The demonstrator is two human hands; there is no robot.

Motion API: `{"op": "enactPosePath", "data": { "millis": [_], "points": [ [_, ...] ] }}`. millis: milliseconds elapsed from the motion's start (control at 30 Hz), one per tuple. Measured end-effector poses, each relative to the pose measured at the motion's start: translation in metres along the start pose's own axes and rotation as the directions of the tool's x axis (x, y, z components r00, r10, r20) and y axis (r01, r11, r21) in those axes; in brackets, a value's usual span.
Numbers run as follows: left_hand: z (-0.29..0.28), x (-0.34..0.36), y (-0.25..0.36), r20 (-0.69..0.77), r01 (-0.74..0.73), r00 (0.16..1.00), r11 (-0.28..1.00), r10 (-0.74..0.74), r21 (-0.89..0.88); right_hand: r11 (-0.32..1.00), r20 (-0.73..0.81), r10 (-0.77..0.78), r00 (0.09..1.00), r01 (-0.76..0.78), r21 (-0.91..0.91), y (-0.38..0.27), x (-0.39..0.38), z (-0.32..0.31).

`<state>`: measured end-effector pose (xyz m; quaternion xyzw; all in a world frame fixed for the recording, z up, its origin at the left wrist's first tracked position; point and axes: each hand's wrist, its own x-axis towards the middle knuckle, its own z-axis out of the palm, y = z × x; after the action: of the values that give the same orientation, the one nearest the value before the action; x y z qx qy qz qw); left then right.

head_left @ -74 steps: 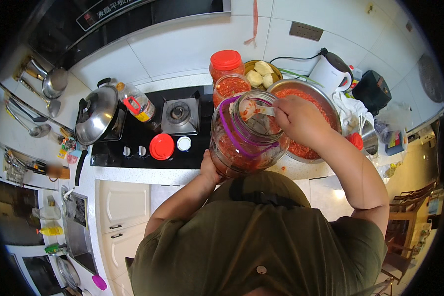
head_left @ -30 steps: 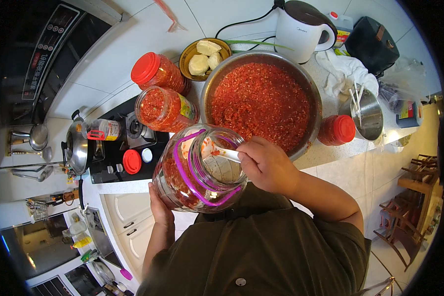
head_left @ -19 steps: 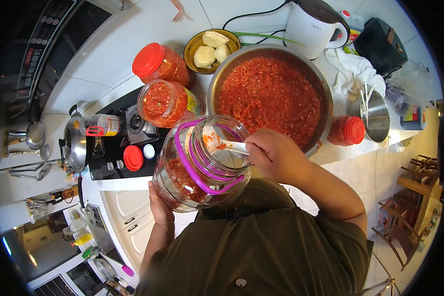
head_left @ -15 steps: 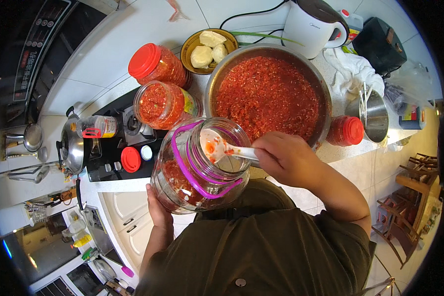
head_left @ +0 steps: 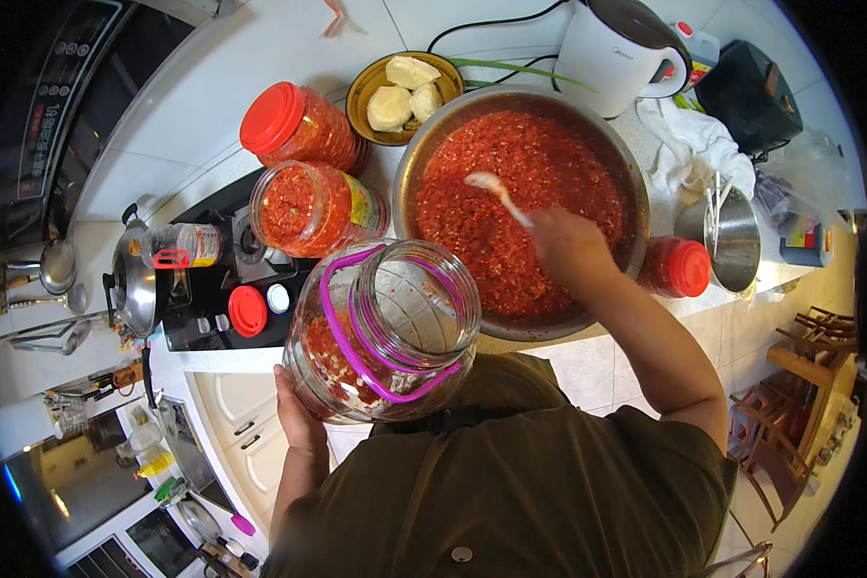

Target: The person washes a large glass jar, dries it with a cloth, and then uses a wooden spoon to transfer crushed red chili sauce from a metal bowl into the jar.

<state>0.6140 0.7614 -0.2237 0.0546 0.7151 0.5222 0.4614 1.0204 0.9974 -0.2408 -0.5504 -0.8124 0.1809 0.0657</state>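
My left hand (head_left: 299,414) grips the lower left side of a large, tilted glass jar (head_left: 400,328) with a purple handle and an open mouth. Some red mixture and pale bits are inside it. My right hand (head_left: 573,250) is closed on the handle of a white spoon (head_left: 501,193), its head over the chopped red mixture (head_left: 482,270) in a wide steel bowl (head_left: 634,173). An open plastic jar (head_left: 313,214) of red mixture stands left of the bowl. Behind it is another jar (head_left: 303,130) with a red lid.
A stove (head_left: 193,328) with loose lids (head_left: 248,310) and a lidded pan (head_left: 130,284) lies left. A brown dish (head_left: 358,101) of pale lumps, a kettle (head_left: 597,58), white cloth (head_left: 684,144), smaller steel bowl (head_left: 737,265) and red-lidded jar (head_left: 674,265) surround the big bowl.
My right hand has lifted the spoon out of the glass jar's mouth and moved it up and right over the bowl. My left hand still holds the jar, now slightly lower.
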Motion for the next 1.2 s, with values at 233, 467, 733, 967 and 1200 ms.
{"op": "enactPosePath", "data": {
  "millis": [233,467,733,967,1200],
  "points": [
    [0.008,-0.003,0.01,0.014,-0.017,1.0,1.0,0.017,-0.014,0.859,0.088,-0.112,0.99,0.052,0.509,-0.013,0.001,0.039],
    [0.006,0.003,0.011,0.004,0.001,1.0,1.0,0.0,-0.025,0.232,0.459,0.25,0.853,-0.512,0.827,-0.018,-0.018,0.025],
    [-0.002,0.009,0.009,0.045,0.037,0.998,0.999,-0.035,-0.04,0.363,0.104,0.37,0.923,-0.246,0.899,-0.028,-0.052,-0.028],
    [-0.001,0.009,0.009,0.059,0.029,0.998,0.999,-0.027,-0.028,0.903,-0.372,0.002,0.928,0.158,0.399,-0.078,-0.094,-0.088],
    [-0.009,0.02,-0.002,0.109,-0.034,0.993,0.998,0.039,-0.045,0.885,-0.321,-0.45,0.833,0.463,-0.041,-0.095,-0.087,-0.091]
  ]
}}
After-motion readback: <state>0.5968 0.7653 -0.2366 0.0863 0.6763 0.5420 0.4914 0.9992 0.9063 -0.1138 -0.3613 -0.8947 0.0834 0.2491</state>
